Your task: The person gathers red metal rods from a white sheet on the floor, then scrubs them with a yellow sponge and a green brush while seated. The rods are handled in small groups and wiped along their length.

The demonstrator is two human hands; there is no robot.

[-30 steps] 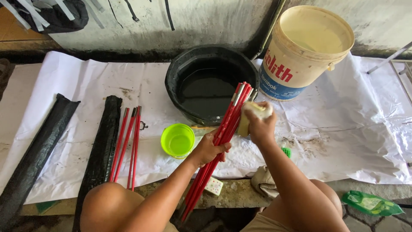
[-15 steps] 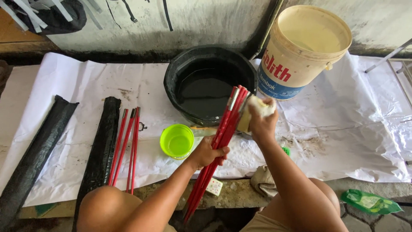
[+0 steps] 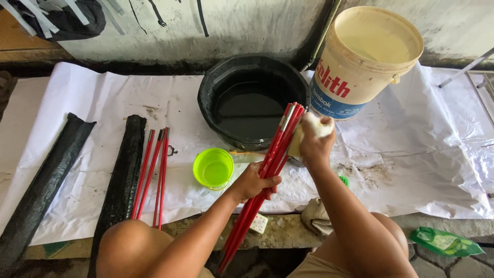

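Right now, look at the black basin point(image 3: 221, 87) in front of you. It has dark liquid in it, and it sits on the white plastic sheet point(image 3: 422, 154). Just beside it on your right stands a big cream bucket point(image 3: 360, 77) with pale liquid inside. The bucket touches the basin's side. A small bright green cup point(image 3: 213, 168) sits near your left hand. You cannot tell if there is anything in it.

Your left hand point(image 3: 254, 181) is closed tight around a bundle of red rods point(image 3: 267, 170). Your fingers wrap all the way round the rods, at about the middle. The bundle leans up and away from you. Its top end is over the edge of the basin, and its bottom end points down between your knees.

Your right hand point(image 3: 315, 144) is squeezed shut on a pale cloth point(image 3: 309, 131). The cloth is pressed against the rods near their top end.

More red rods point(image 3: 152, 175) lie flat on the sheet to your left. Beside them lie two long black strips point(image 3: 121, 177), side by side but apart. A crumpled rag point(image 3: 316, 219) lies by your right knee, and a green packet point(image 3: 445, 241) lies on the ground further right.
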